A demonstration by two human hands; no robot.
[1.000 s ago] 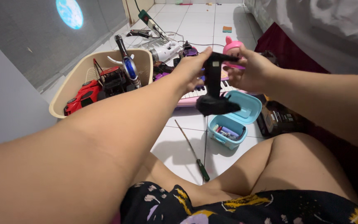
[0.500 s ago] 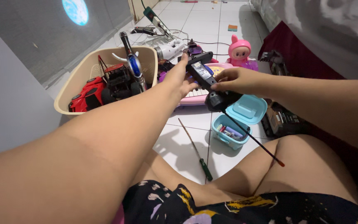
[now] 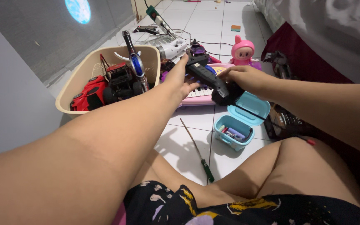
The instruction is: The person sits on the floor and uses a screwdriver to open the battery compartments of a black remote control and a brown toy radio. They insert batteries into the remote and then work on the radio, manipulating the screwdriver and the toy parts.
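While both hands meet at the upper middle of the frame, they hold a black remote controller (image 3: 210, 78) between them above the tiled floor (image 3: 180, 146). The left hand (image 3: 181, 79) cups the controller's near side with its grip wrapped around the body, and the right hand (image 3: 246, 79) clasps the far end, fingers closed over the top. A thin black antenna (image 3: 271, 123) runs from the controller toward the lower right, ending in a red tip. Just below the hands sits an open light-blue box (image 3: 240, 125) with small items inside, and behind the controller lies a pink toy keyboard (image 3: 196, 96). A green-handled screwdriver (image 3: 198, 152) lies on the floor at centre. At upper left, a beige basket (image 3: 80, 79) holds a red toy car (image 3: 86, 95), and a pink doll (image 3: 243, 51) stands at upper right centre.
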